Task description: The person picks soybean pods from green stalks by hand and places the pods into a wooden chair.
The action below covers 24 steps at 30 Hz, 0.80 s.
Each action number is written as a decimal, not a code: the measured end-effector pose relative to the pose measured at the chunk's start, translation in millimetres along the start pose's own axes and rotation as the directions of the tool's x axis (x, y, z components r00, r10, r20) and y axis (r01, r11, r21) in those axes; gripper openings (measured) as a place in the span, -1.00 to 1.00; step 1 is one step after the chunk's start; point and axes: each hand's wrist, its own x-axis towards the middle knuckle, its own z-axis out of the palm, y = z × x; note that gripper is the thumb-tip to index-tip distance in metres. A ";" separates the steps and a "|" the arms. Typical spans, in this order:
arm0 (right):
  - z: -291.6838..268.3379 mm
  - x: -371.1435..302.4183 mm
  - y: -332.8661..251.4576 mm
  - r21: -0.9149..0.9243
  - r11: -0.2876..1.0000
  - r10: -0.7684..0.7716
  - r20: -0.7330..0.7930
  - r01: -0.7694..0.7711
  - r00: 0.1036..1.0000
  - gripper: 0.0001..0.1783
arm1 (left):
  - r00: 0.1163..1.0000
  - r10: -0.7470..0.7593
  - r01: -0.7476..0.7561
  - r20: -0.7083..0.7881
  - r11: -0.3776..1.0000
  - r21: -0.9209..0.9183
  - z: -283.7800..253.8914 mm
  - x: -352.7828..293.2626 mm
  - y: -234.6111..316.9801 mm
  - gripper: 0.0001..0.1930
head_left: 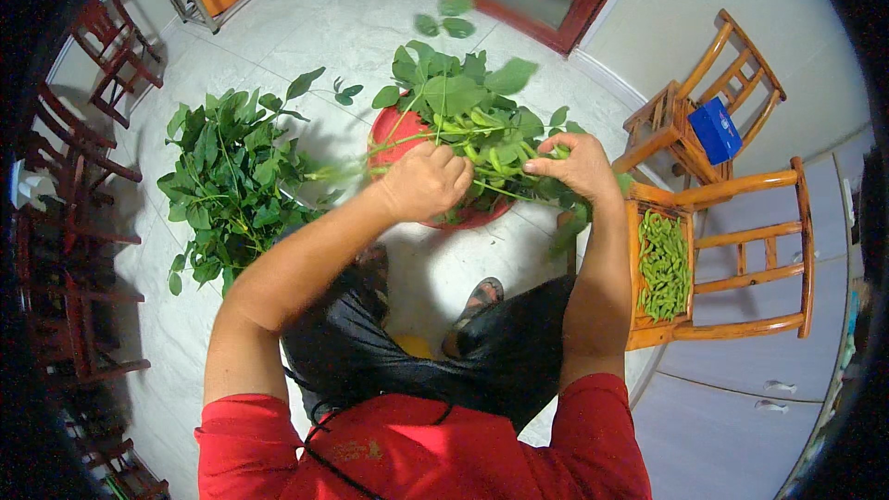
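Note:
My left hand (428,182) is closed in a fist round the stem of a leafy soybean plant (451,93), held over a red basin (382,129). Green pods (503,161) hang in clusters along the stem between my hands. On the right side of the plant, my right hand (582,169) pinches a green pod at the fingertips. Leaves hide most of the basin's inside, and its red rim shows below and to the left.
A heap of leafy plants (231,181) lies to my left. Picked pods (664,267) cover the seat of a wooden chair (801,250) at my right. A second chair (653,120) behind it bears a blue box (714,131). Dark wooden chairs (116,46) line the left wall.

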 end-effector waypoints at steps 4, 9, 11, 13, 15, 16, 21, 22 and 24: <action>6.8 3.7 -13.8 0.123 0.992 -0.004 0.163 -0.016 0.987 -0.49 | 0.998 0.054 -0.056 0.036 0.997 0.060 -10.7 -9.6 -17.4 -0.67; 24.6 12.9 -25.3 0.106 0.994 -0.012 0.171 -0.007 0.985 -0.47 | 1.000 0.018 -0.019 0.010 0.999 0.050 -8.0 -18.8 -6.5 -0.63; 27.1 15.6 -20.5 0.166 0.986 -0.059 0.229 0.021 0.972 -0.48 | 1.000 0.004 -0.005 0.029 0.999 0.036 -9.6 -17.9 -3.0 -0.63; 24.2 14.2 -22.8 0.152 0.988 -0.036 0.324 -0.015 0.945 -0.54 | 0.999 -0.005 0.004 0.031 0.999 0.032 -6.9 -21.1 -0.6 -0.63; 34.6 16.8 -12.9 0.267 0.963 -0.059 0.376 -0.047 0.925 -0.60 | 0.999 -0.006 0.005 0.035 1.000 0.031 -7.7 -23.7 -1.1 -0.64; 36.4 17.1 -11.3 0.319 0.946 -0.073 0.401 -0.064 0.913 -0.63 | 0.999 -0.009 0.008 0.033 1.000 0.029 -9.0 -24.0 -1.0 -0.65; 37.0 11.7 -7.3 0.575 0.810 -0.061 0.285 -0.120 0.957 -0.68 | 0.994 -0.105 0.105 0.017 0.994 -0.022 -1.2 -25.4 -7.7 -0.73; 36.0 10.4 -7.5 0.641 0.762 -0.095 0.250 -0.091 0.964 -0.69 | 0.992 -0.125 0.124 -0.004 0.992 -0.033 0.3 -23.8 -10.4 -0.74; 39.4 11.4 -12.8 0.529 0.848 -0.044 0.138 -0.036 0.989 -0.74 | 0.989 -0.147 0.147 -0.001 0.988 -0.045 1.7 -22.4 -11.7 -0.77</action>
